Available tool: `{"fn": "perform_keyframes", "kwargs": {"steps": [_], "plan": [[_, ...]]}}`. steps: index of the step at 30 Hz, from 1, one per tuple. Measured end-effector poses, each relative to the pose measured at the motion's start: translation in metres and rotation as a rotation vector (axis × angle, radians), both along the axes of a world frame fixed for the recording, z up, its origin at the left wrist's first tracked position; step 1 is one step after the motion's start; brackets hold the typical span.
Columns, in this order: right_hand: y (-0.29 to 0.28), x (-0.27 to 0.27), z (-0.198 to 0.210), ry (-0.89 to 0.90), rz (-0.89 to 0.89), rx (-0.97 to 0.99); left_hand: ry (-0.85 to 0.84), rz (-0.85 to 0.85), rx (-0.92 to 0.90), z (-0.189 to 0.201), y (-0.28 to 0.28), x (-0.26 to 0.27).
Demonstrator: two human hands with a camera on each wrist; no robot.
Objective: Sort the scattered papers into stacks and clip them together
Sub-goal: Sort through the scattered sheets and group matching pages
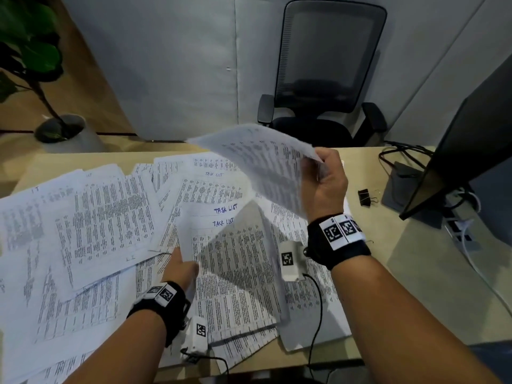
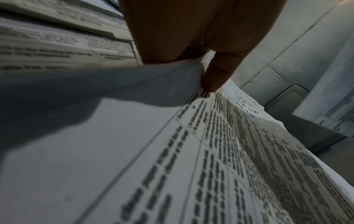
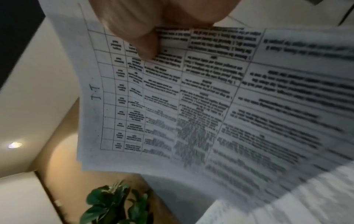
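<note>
Several printed sheets (image 1: 105, 217) lie scattered and overlapping across the desk (image 1: 415, 273); a few bear "TASK LIST" in blue handwriting. My right hand (image 1: 324, 181) holds a printed sheet (image 1: 266, 162) lifted above the pile, thumb (image 3: 147, 45) pinching it near one edge; the page (image 3: 191, 106) carries a table. My left hand (image 1: 181, 266) pinches the near edge of another printed sheet (image 1: 230, 245), raising it off the pile, its thumb (image 2: 216, 75) on top of that sheet (image 2: 239, 144). A black binder clip (image 1: 365, 197) lies on the desk right of my right hand.
A monitor (image 1: 465, 151) on a stand with cables occupies the desk's right side. A black office chair (image 1: 324, 79) stands behind the desk, and a potted plant (image 1: 55, 126) at the far left corner. A power strip (image 1: 460, 231) lies near the monitor base.
</note>
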State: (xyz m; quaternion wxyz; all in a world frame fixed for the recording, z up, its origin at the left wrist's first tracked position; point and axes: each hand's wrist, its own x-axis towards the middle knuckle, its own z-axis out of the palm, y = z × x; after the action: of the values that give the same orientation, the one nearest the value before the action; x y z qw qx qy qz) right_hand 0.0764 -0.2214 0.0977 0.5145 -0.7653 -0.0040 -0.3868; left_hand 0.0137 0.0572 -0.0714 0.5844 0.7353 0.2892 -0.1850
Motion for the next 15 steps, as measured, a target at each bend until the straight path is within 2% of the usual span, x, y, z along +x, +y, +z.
{"fn": "perform_keyframes", "kwargs": {"steps": [2,3,5,7,9,10,11,13,15], "plan": [[0.012,0.002,0.005,0.0,0.044,-0.011,-0.022,0.019,-0.005,0.01,-0.002,0.001],[0.016,0.003,0.002,0.053,0.06,-0.027,-0.029,0.015,0.011,0.015,-0.003,0.0],[0.021,0.005,-0.008,0.301,0.065,0.024,-0.028,0.017,0.021,0.021,-0.004,-0.001],[0.024,0.004,-0.024,0.549,0.042,0.082,0.014,0.078,-0.116,0.026,-0.004,-0.001],[0.027,0.0,-0.042,0.722,0.017,0.072,0.127,0.161,-0.198,0.016,0.001,0.001],[0.028,-0.003,-0.05,0.791,0.015,0.082,0.183,0.188,-0.224,-0.004,0.009,0.003],[0.03,-0.006,-0.057,0.848,0.018,0.09,0.232,0.201,-0.241,-0.003,0.011,0.004],[0.035,-0.011,-0.07,0.948,0.057,0.049,0.254,0.193,-0.238,0.017,0.007,0.0],[0.037,-0.016,-0.079,1.023,0.12,-0.02,0.16,0.177,-0.225,0.044,-0.006,-0.007]]}}
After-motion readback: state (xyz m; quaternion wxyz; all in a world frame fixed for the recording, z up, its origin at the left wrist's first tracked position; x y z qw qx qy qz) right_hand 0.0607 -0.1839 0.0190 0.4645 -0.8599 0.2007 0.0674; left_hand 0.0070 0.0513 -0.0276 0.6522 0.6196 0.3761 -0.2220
